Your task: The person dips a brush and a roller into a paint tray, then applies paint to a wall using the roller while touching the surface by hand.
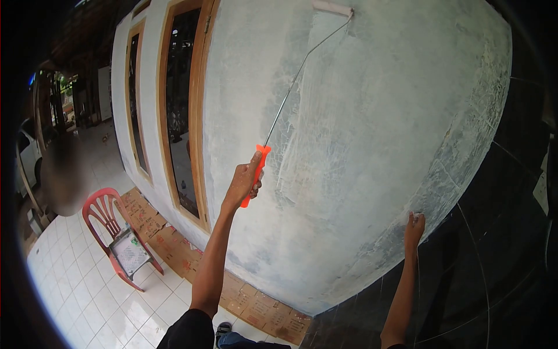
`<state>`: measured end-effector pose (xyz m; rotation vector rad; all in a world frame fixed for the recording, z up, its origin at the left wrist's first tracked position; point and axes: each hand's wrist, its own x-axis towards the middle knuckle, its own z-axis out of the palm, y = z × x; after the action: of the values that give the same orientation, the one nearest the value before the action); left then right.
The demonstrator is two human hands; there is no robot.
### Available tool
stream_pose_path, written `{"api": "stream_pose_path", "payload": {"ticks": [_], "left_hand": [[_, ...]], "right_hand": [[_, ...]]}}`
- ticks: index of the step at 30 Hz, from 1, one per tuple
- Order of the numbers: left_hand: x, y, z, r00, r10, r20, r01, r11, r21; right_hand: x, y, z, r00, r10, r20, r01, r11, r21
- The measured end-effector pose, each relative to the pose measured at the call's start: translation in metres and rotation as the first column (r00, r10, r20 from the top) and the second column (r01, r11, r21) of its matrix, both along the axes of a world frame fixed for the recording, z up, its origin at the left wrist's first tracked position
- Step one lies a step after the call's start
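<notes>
Two bare hands reach out in front of you, past your black sleeve [189,331], your jeans [250,342] and one sandal [223,330] at the bottom of the view. Your left hand [246,181] is wrapped around the orange handle [263,152] of the roller [286,100], its fingers closed on the grip. Your right hand [414,228] is at the wall's right edge, its fingers bent in, with something pale at the tips; you cannot tell what it is, or whether they pinch it or touch the wall. Black tiles [471,273] lie along that edge.

Below you, flattened cardboard [244,298] runs along the foot of the wall [360,151], on a floor [64,279] of white tiles. The wall is patchy grey and whitish, with fine cracks. A red chair [103,192] stands left of the cardboard. At the top, the roller's pale head [332,7] is at the wall, above a lighter strip. Farther left come a tall window [181,104] in a wooden frame, then a narrower pane [138,99]. Farthest off, a white car [28,154] is partly visible.
</notes>
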<state>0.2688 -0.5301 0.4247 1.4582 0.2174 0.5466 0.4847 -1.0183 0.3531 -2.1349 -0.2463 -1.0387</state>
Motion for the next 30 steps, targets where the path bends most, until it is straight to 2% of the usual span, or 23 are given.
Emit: {"api": "stream_pose_path", "payload": {"ticks": [1, 3, 4, 6, 8, 11, 14, 15, 16, 18, 23, 25, 28, 30], "left_hand": [[-0.004, -0.001, -0.03, 0.999, 0.031, -0.017, -0.031, 0.999, -0.017], [-0.02, -0.005, -0.097, 0.994, 0.041, -0.106, -0.051, 0.994, -0.102], [-0.033, -0.01, -0.13, 0.991, -0.008, -0.134, -0.011, 0.991, -0.135], [-0.055, -0.022, -0.203, 0.99, 0.072, -0.12, -0.085, 0.991, -0.106], [-0.078, -0.022, -0.278, 0.979, -0.052, -0.198, 0.0, 0.967, -0.255], [-0.105, -0.028, -0.369, 0.97, -0.057, -0.237, -0.006, 0.966, -0.258], [-0.116, -0.028, -0.399, 0.96, -0.06, -0.272, -0.015, 0.964, -0.264], [-0.117, -0.028, -0.403, 0.961, -0.046, -0.271, -0.027, 0.965, -0.26], [-0.115, -0.028, -0.385, 0.961, -0.051, -0.272, -0.023, 0.965, -0.26], [-0.103, -0.021, -0.336, 0.969, -0.129, -0.211, 0.057, 0.947, -0.315], [-0.048, 0.017, -0.161, 0.983, -0.085, -0.164, 0.051, 0.978, -0.204], [-0.031, 0.038, -0.106, 0.995, -0.034, -0.096, 0.024, 0.995, -0.097], [-0.012, 0.065, -0.072, 0.998, -0.005, -0.057, 0.003, 1.0, -0.024], [-0.011, 0.073, -0.083, 0.998, 0.004, -0.066, -0.004, 1.0, -0.006]], "right_hand": [[0.001, -0.001, -0.001, 0.997, -0.005, -0.078, 0.005, 1.0, -0.01], [0.0, -0.001, -0.004, 0.997, -0.001, -0.073, 0.001, 1.0, 0.009], [0.0, 0.0, -0.006, 0.998, 0.003, -0.069, -0.002, 1.0, 0.025], [-0.003, 0.001, -0.006, 0.998, -0.013, -0.068, 0.014, 1.0, 0.01], [-0.006, 0.003, -0.006, 0.997, -0.025, -0.075, 0.023, 1.0, -0.017], [-0.006, 0.005, -0.005, 0.996, -0.036, -0.082, 0.035, 0.999, -0.015], [-0.001, 0.001, -0.009, 0.995, -0.044, -0.088, 0.043, 0.999, -0.017], [0.006, -0.001, -0.015, 0.999, -0.039, -0.038, 0.039, 0.999, -0.002], [0.008, 0.0, -0.016, 0.999, -0.035, 0.016, 0.034, 0.999, 0.015], [0.003, 0.002, -0.013, 0.999, -0.032, 0.003, 0.032, 0.999, 0.021], [-0.001, 0.008, -0.007, 0.995, -0.085, -0.057, 0.083, 0.996, -0.023], [0.006, 0.011, -0.01, 0.994, -0.082, 0.073, 0.081, 0.997, 0.018], [0.006, 0.015, 0.002, 0.997, -0.076, -0.034, 0.076, 0.997, -0.004], [0.009, 0.019, 0.003, 0.999, -0.05, -0.02, 0.05, 0.998, 0.034]]}}
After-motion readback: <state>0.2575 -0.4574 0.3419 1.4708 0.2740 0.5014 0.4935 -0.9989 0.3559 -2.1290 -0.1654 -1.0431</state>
